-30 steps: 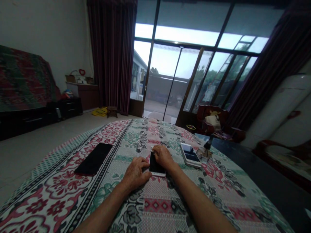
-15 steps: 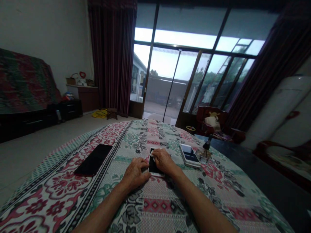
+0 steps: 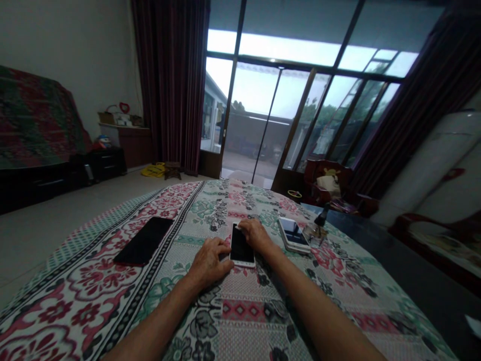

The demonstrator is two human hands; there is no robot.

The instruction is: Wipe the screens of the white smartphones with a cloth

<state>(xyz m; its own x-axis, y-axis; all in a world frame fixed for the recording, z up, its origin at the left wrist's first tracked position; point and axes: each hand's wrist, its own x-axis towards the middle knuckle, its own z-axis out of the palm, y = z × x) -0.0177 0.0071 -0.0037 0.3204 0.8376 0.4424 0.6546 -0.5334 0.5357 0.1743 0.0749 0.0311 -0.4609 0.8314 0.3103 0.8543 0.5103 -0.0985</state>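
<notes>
A white smartphone [image 3: 242, 250] with a dark screen lies face up on the patterned tablecloth in front of me. My left hand [image 3: 212, 258] rests at its left side, thumb by the lower corner and fingers against the edge, holding it. Over the upper part of the screen, my right hand [image 3: 254, 234] has its fingers bent together on a small white wad [image 3: 238, 227], mostly hidden, perhaps tissue or cloth. Right of this hand sits a stack of white phones [image 3: 294, 235]. A larger black phone or tablet [image 3: 145, 241] lies to the left.
Behind the stacked phones stands a small glass container [image 3: 314, 233] with a dark-topped object. The flowered tablecloth [image 3: 244, 311] covers the round-edged table. Beyond are a red wooden chair [image 3: 313, 175], a yellow item [image 3: 153, 170] on the floor and glass doors [image 3: 259, 120].
My right hand has shifted slightly toward the top right of the phone, uncovering more of the screen and the white wad. My left hand stays at the phone's edge. The view tilts slightly.
</notes>
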